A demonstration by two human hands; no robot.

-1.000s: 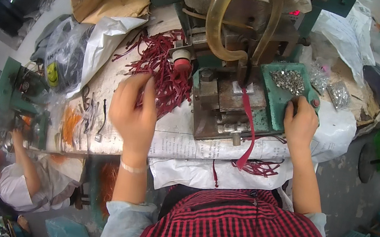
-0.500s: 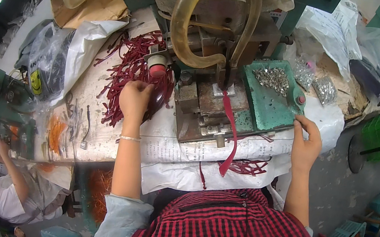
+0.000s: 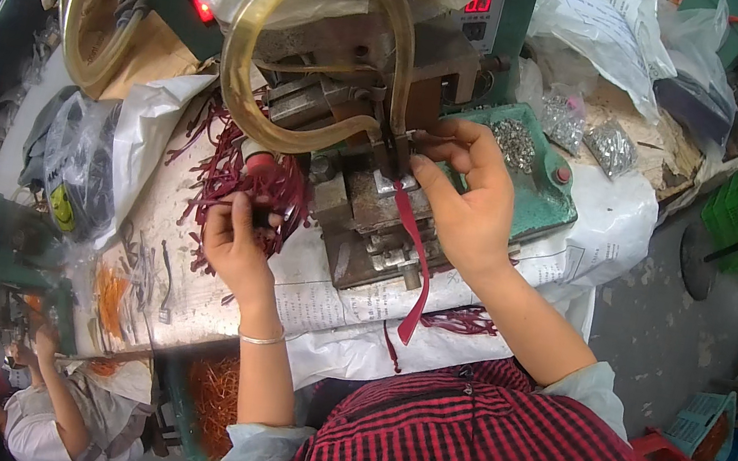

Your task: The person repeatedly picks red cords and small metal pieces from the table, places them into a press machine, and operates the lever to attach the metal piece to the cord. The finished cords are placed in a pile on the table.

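Observation:
My right hand point(image 3: 473, 200) reaches in at the machine's upright tool point(image 3: 390, 147), its thumb and fingertips brought together beside it. Whatever small thing they pinch is too hidden to make out. Below these fingertips a dark red strap point(image 3: 415, 249) hangs from the small metal block, its free end over the table's front edge. To the left, my left hand point(image 3: 239, 242) is at a heap of dark red straps point(image 3: 201, 176), thumb and fingers half bent and apart. No strap plainly shows in its grasp. The green press machine point(image 3: 365, 195) stands between the hands.
A green tray point(image 3: 533, 195) with small metal pieces point(image 3: 512, 145) sits right of the tool. Bags of metal parts point(image 3: 609, 146) lie beyond it. A thick clear hose point(image 3: 240, 40) loops over the work. Far left, a co-worker point(image 3: 51, 411) sits at another machine.
My right hand has moved left and inward from the tray's front corner to the machine's tool. My left hand has drawn back and turned at the strap heap. The whole view has shifted.

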